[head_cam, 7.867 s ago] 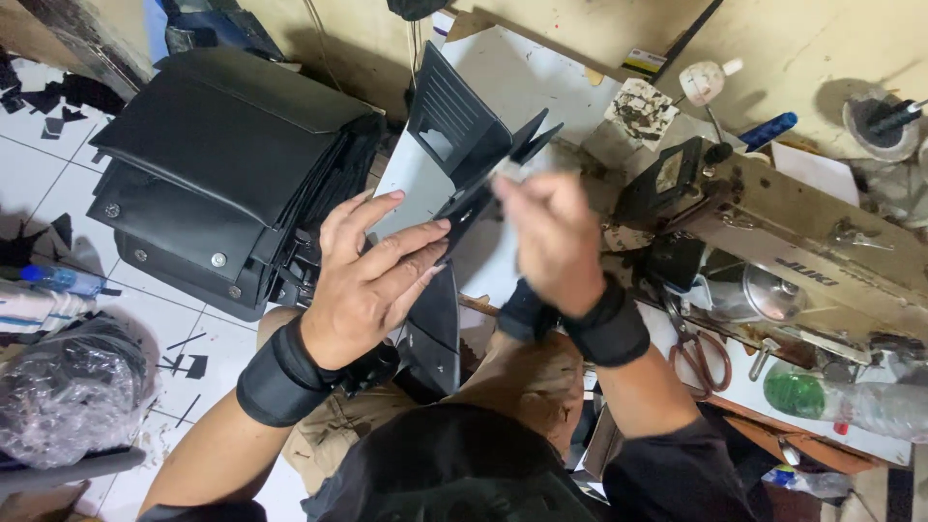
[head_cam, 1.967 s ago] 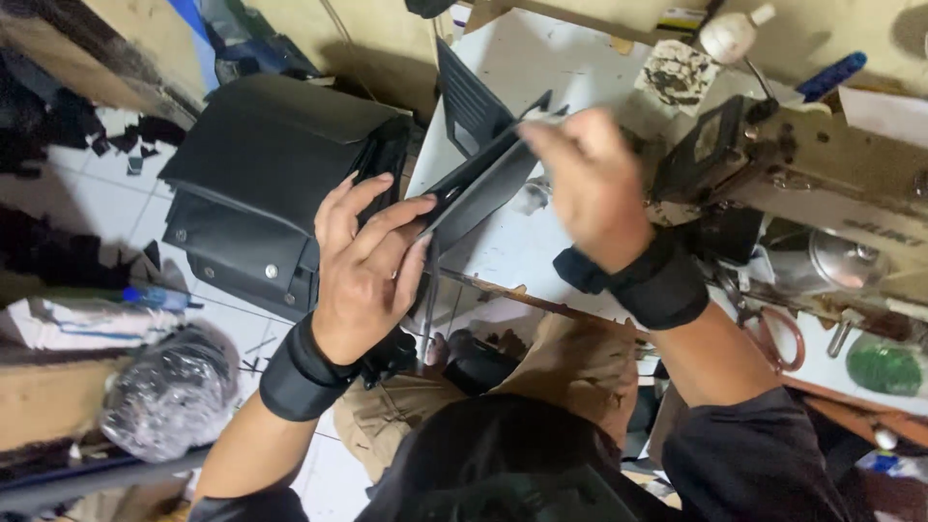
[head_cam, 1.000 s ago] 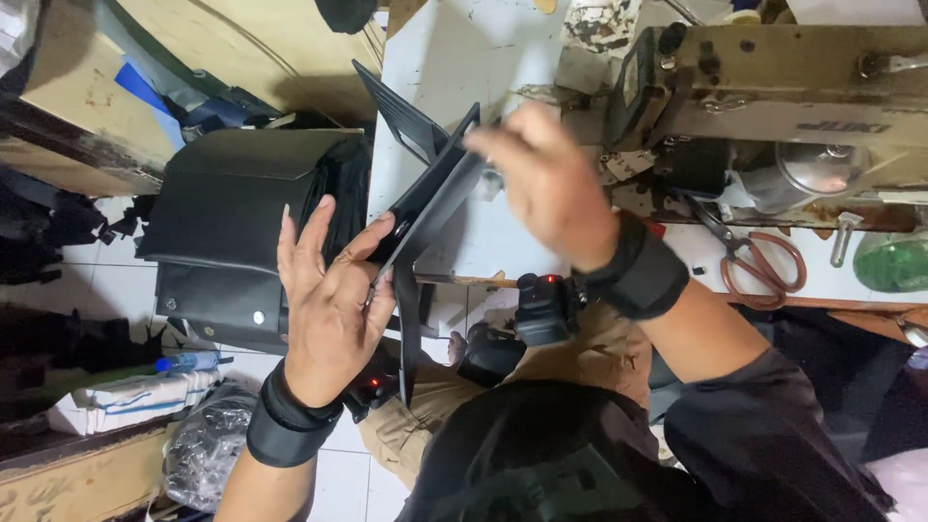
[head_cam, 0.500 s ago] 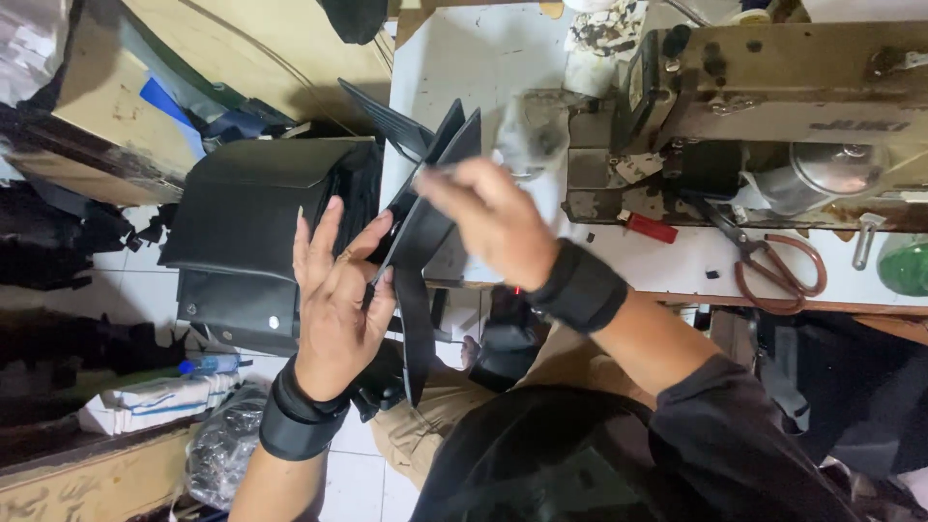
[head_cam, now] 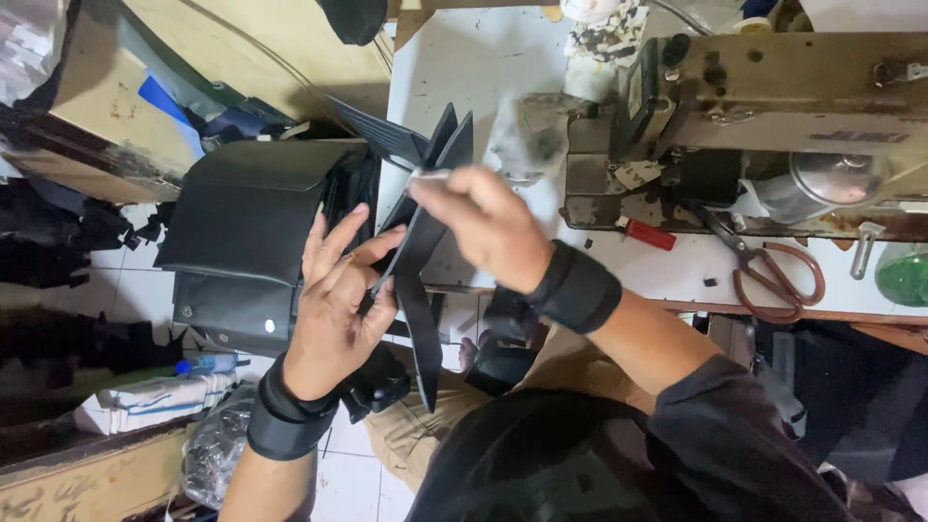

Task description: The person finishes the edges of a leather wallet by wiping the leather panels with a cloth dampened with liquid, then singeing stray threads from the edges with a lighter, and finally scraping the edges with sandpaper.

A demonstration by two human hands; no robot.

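Note:
My left hand (head_cam: 333, 300) presses flat against a black leather piece (head_cam: 420, 261), fingers spread along its lower part. My right hand (head_cam: 483, 224) pinches the upper edge of the same piece, with a thin pale tool between the fingertips. The piece fans out into several stiff black panels that stick up over the edge of the white table (head_cam: 483, 77). Both wrists wear black bands. A black strap of the piece hangs down between my knees.
A stack of finished black bags (head_cam: 251, 232) sits left of the table. An industrial sewing machine (head_cam: 773, 116) fills the right. Red-handled scissors (head_cam: 773, 275) lie on the table edge, a green bottle (head_cam: 904, 275) at far right. Cardboard and plastic bags lie on the tiled floor at left.
The view has shifted right and down over the sewing machine. My right hand has slid along the piece's upper edge toward the left. My left hand stays pressed on the panel.

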